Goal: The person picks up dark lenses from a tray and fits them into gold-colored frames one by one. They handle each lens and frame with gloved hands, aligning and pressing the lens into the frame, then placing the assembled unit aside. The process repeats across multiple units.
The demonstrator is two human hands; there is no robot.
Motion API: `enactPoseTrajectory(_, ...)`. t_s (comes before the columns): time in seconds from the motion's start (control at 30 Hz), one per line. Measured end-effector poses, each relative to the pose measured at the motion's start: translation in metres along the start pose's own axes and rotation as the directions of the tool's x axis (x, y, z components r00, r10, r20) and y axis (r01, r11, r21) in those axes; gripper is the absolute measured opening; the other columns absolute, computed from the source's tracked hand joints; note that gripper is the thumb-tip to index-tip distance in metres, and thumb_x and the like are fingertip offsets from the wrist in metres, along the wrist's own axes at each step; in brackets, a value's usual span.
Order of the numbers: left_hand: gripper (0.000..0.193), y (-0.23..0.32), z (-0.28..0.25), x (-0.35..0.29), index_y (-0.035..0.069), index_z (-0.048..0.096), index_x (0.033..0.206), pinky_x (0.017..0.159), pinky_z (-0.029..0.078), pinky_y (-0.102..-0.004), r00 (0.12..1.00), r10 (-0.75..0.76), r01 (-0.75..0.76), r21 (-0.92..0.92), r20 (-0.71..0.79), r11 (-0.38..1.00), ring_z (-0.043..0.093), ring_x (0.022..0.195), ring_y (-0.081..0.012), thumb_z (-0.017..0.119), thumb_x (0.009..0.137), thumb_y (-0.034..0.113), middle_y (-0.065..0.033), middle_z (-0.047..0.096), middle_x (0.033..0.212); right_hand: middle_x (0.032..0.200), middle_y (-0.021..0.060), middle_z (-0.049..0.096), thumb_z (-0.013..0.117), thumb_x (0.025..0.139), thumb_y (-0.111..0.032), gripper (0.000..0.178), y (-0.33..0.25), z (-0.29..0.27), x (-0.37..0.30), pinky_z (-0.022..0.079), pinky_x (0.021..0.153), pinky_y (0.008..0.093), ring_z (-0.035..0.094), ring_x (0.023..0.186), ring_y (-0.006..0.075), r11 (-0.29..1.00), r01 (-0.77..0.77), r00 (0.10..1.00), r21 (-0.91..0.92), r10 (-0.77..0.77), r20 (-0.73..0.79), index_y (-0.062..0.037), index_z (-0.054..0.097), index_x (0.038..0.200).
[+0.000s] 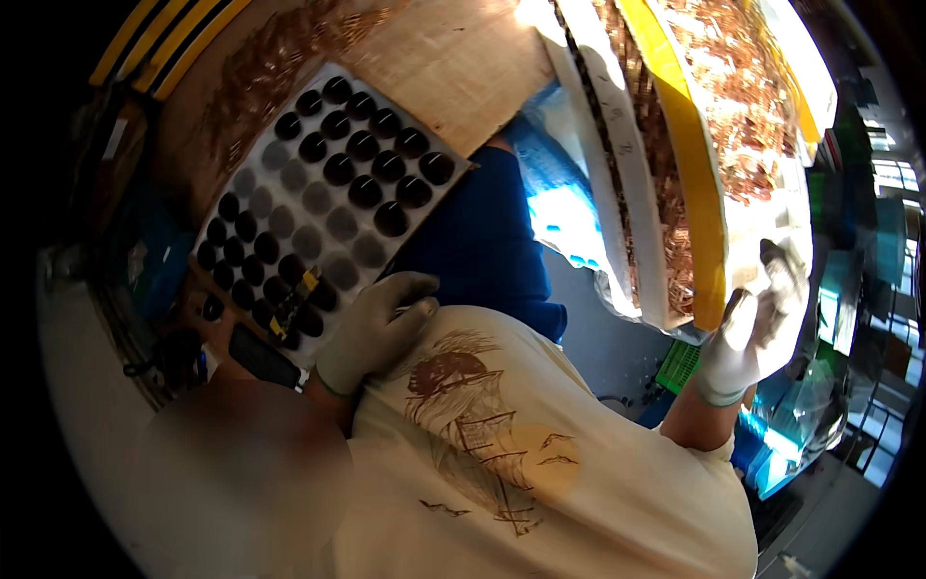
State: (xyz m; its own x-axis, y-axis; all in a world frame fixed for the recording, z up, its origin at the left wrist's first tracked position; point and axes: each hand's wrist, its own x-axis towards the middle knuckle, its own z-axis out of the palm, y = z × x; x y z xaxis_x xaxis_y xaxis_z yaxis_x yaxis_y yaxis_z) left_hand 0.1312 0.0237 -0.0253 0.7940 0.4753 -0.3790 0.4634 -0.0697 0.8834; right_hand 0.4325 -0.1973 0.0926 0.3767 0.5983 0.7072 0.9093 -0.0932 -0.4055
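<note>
My left hand [374, 330], in a pale glove, is at the near right corner of a light board [333, 72] with rows of round places. Its fingers are bent, with a gap between thumb and forefinger, and nothing shows in them. Dark round pieces [363, 145] fill part of the board; other places look grey. My right hand [754, 323], also gloved and brightly lit, is at the near end of a yellow-and-white bin [699, 183]. Its thumb and fingers are apart. Many small copper-coloured pieces [728, 106] lie in the bin.
A narrow black-and-yellow object [294, 304] lies on the board. Next to the board is a black flat case [262, 357]. More copper-coloured pieces [260, 82] lie on the wooden table [449, 68]. A green crate [678, 365] stands low on the right. Blue plastic [555, 174] hangs beside the bin.
</note>
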Motion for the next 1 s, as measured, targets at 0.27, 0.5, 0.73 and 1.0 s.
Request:
enactPoseTrajectory(0.27,0.048,-0.015,-0.064,-0.063,-0.004,0.064,0.123,0.098,0.051,-0.0439,0.999,0.025,-0.014,0.428,-0.020,0.903,0.065,0.110,-0.0386,0.062,0.091,0.032,-0.0224,0.067,0.119,0.094,0.0162,0.072,0.071,0.089,-0.017,0.022,-0.062,0.209,-0.064,0.057,0.073,0.0368,0.070,0.081,0.0294,0.871,-0.438,0.647,0.225,0.131,0.751,0.0003,0.074,0.102)
enactPoseTrajectory(0.5,0.044,-0.064,-0.088,-0.109,0.000,0.066,0.121,0.093,0.053,-0.0453,0.987,-0.142,0.156,0.574,-0.069,0.804,0.067,0.104,-0.0366,0.068,0.089,0.029,-0.0189,0.068,0.113,0.096,0.0181,0.072,0.069,0.089,-0.016,0.023,-0.093,0.276,-0.035,0.057,0.073,0.0358,0.071,0.080,0.0294,0.865,-0.325,0.519,0.383,-0.175,0.837,0.0019,0.073,0.104)
enactPoseTrajectory(0.73,0.045,-0.085,-0.084,-0.064,-0.002,0.063,0.123,0.092,0.052,-0.0432,0.886,0.085,0.042,0.262,-0.456,0.964,0.066,0.104,-0.0394,0.068,0.089,0.027,-0.0237,0.066,0.117,0.089,0.0178,0.069,0.063,0.090,-0.029,0.032,-0.107,0.341,0.013,0.054,0.076,0.0478,0.067,0.083,0.0363,0.847,0.091,0.303,0.525,-0.525,0.795,-0.0023,0.071,0.107)
enactPoseTrajectory(1.0,0.065,-0.107,-0.206,0.019,0.001,0.058,0.134,0.104,0.048,-0.0441,0.704,0.063,0.169,0.253,-0.707,0.953,0.060,0.124,-0.0361,0.076,0.083,0.037,-0.0252,0.060,0.132,0.112,0.0159,0.069,0.071,0.086,-0.025,0.034,-0.080,0.407,0.035,0.052,0.093,0.0452,0.064,0.106,0.0368,0.895,0.041,0.682,0.444,-0.349,0.642,-0.0041,0.071,0.113)
